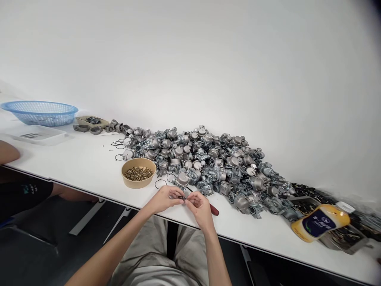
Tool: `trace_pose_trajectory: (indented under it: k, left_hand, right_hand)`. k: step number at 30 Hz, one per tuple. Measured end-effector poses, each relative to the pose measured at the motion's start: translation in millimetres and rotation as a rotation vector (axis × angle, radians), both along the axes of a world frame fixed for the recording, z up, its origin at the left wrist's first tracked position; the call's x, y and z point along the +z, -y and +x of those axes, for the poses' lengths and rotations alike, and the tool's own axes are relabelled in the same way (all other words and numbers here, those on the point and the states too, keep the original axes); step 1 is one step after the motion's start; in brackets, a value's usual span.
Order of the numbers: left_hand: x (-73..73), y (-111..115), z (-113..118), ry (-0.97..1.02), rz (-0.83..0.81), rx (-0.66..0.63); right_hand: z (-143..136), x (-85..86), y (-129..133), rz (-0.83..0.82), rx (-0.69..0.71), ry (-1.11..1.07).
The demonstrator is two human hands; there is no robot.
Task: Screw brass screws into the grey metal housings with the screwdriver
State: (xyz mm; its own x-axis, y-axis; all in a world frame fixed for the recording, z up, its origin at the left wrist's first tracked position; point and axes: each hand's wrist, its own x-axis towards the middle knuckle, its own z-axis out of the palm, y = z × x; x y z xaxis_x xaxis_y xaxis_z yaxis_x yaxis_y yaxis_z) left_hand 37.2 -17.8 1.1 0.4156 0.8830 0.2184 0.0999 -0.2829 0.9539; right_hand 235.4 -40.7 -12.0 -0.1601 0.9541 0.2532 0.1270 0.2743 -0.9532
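Close together at the table's front edge, my left hand (165,200) and my right hand (201,209) both pinch a small dark part (182,198) between thumb and fingers. Its exact kind is too small to make out. Just beyond the fingertips lies a metal carburetor (182,179), at the near edge of a big heap of carburetors (193,153). A thin black rubber ring (160,184) rests beside my left hand. The red handle of a screwdriver (214,210) sticks out from behind my right hand; its shaft is partly hidden.
A tan paper bowl (137,184) of brass-coloured screws stands left of my hands. Farther left are a blue basket (44,113) and a white tray (38,137). A yellow bottle (321,222) leans on a metal tray (354,246) at right. Another person's arm (8,152) shows far left.
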Motion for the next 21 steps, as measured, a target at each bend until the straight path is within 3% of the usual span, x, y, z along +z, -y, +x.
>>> trace_pose_trajectory:
  k: [21]
  left_hand:
    - [-2.2,0.3,-2.1,0.048,-0.135,-0.013]
  right_hand:
    - [0.8,-5.6,-2.9,-0.023,-0.032,0.02]
